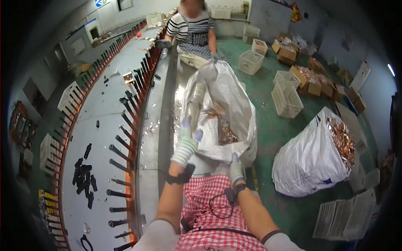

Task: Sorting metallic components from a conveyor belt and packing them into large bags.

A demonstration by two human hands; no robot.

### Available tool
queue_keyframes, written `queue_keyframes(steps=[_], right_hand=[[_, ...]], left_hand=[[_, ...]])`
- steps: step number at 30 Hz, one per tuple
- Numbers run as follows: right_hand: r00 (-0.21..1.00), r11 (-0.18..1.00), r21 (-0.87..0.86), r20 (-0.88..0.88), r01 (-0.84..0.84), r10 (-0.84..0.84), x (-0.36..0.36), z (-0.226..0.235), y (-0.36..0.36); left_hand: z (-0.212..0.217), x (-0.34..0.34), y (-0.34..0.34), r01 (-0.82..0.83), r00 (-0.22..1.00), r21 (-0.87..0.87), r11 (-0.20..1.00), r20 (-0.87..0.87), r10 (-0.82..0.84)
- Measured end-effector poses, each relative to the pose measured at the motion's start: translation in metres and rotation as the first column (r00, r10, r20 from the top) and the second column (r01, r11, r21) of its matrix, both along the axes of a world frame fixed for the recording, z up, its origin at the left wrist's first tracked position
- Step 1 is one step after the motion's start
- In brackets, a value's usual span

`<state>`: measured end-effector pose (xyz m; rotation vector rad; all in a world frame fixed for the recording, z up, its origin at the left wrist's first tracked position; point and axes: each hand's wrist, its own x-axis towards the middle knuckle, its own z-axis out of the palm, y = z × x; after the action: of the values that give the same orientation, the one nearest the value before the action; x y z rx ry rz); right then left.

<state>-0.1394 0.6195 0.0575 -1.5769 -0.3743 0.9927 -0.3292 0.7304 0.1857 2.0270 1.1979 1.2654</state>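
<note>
In front of me a large white woven sack [247, 113] stands with its mouth wide, some copper-coloured pieces [226, 134] inside. My left hand [185, 146], in a striped knit glove, reaches to the sack's left side. A long clear plastic bag [195, 102], slightly blurred, rises from its fingers. The thumb stands out to the right. My right hand [236, 169], gloved as well, pinches the sack's near rim. Across from me a co-worker's gloved hand [214, 56] is at the far rim, and their other hand [163, 43] rests by the machine's edge.
To my left runs a long metal table [98, 138] edged with dark upright pegs [118, 163]; black parts [83, 175] lie on it. A full white sack of copper-coloured pieces [310, 157] leans at right. White crates [287, 100] and cardboard boxes [312, 88] stand on the green floor.
</note>
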Motion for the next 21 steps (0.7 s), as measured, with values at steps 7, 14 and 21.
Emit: queue_keyframes(steps=[7, 14, 21], right_hand=[[0.99, 0.995, 0.033, 0.106, -0.093, 0.089, 0.012, -0.039, 0.0], [0.989, 0.992, 0.089, 0.123, -0.094, 0.082, -0.007, -0.007, -0.003], [0.991, 0.979, 0.202, -0.132, -0.006, 0.034, -0.003, -0.024, 0.005]], left_hand=[[-0.051, -0.056, -0.012, -0.139, 0.954, -0.243, 0.96, 0.226, 0.195], [-0.033, -0.108, 0.022, -0.342, 0.879, -0.15, 0.928, 0.299, 0.372], [-0.002, -0.133, 0.055, -0.214, 0.702, -0.236, 0.948, 0.638, 0.317]])
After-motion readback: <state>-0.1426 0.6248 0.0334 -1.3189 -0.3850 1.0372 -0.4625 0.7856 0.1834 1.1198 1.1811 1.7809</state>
